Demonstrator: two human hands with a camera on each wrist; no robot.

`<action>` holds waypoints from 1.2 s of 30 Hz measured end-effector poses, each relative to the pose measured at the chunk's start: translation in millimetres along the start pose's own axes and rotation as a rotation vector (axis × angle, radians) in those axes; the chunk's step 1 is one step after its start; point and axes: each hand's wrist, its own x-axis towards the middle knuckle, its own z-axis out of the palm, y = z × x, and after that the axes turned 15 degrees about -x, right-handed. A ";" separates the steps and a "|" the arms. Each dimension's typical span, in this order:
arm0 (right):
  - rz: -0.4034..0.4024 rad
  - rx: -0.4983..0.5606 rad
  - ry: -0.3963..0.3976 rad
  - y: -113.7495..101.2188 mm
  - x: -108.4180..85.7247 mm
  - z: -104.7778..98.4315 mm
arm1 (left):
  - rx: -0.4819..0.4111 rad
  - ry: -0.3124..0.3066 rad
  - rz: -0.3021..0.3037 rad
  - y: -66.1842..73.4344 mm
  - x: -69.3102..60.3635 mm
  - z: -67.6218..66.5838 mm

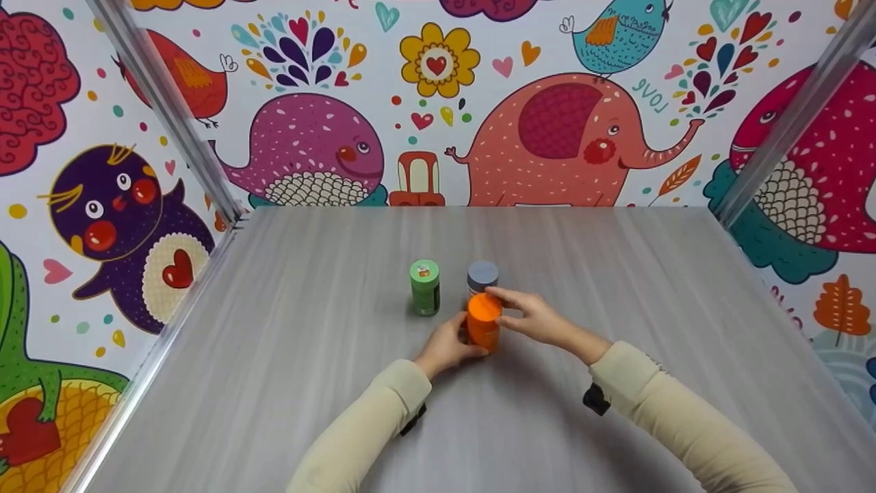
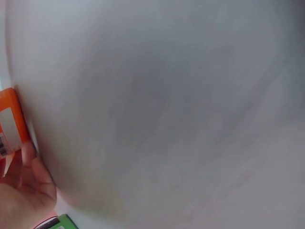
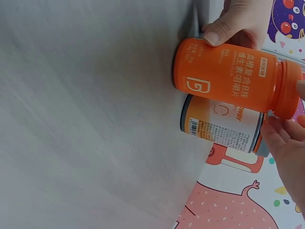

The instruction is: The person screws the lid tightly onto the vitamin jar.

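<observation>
An orange pill bottle (image 1: 484, 330) with an orange screw lid (image 1: 485, 307) stands upright on the table. My left hand (image 1: 448, 344) holds its lower part from the left, the thumb near the base in the right wrist view. From the right, the fingers and thumb of my right hand (image 1: 537, 318) are around the lid. Just behind is a grey-lidded bottle (image 1: 482, 272), partly hidden by the orange one; its white and orange label (image 3: 224, 125) shows in the right wrist view. A green bottle (image 1: 426, 289) stands to the left, apart from both.
The grey wood-grain table (image 1: 328, 274) extends around the bottles. Walls printed with cartoon animals (image 1: 547, 137) enclose its back and sides. Metal posts (image 1: 178, 109) rise at the back corners, and a metal rail (image 1: 147, 383) runs along the left edge.
</observation>
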 end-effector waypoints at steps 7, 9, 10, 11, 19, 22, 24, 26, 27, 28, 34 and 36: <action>0.022 -0.035 0.083 0.5 0.1 8.6 | 0.009 0.004 0.019 1.3 -1.8 0.1; 0.046 -0.043 0.099 0.2 0.8 10.9 | 0.007 0.005 0.021 1.3 -1.5 0.3; 0.059 -0.042 0.107 0.1 1.0 12.1 | 0.002 0.004 0.018 1.4 -1.4 0.4; 0.075 -0.042 0.113 0.0 1.3 13.2 | -0.003 0.004 0.015 1.4 -1.1 0.4; 0.273 0.099 0.126 -10.9 2.9 19.3 | -0.008 0.004 -0.008 0.4 0.4 0.4; 0.346 0.164 0.141 -13.9 4.0 23.3 | -0.001 0.003 -0.013 0.3 1.0 0.6; 0.381 0.191 0.158 -13.0 4.8 26.8 | 0.007 0.007 -0.016 0.5 1.5 0.5; 0.411 0.207 0.173 -12.5 5.1 29.6 | 0.009 0.008 -0.019 0.4 1.9 0.4; 0.423 0.211 0.177 -13.3 5.2 30.3 | 0.010 0.009 -0.020 0.3 2.1 0.3; 0.428 0.214 0.177 -13.8 5.2 30.9 | 0.011 0.010 -0.019 0.2 2.2 0.1; 0.355 0.188 0.075 -10.0 2.7 28.4 | 0.011 -0.001 -0.026 -0.8 1.0 -0.2; 0.311 0.182 0.033 -6.7 1.0 25.1 | 0.008 -0.004 -0.021 -1.3 0.9 -0.2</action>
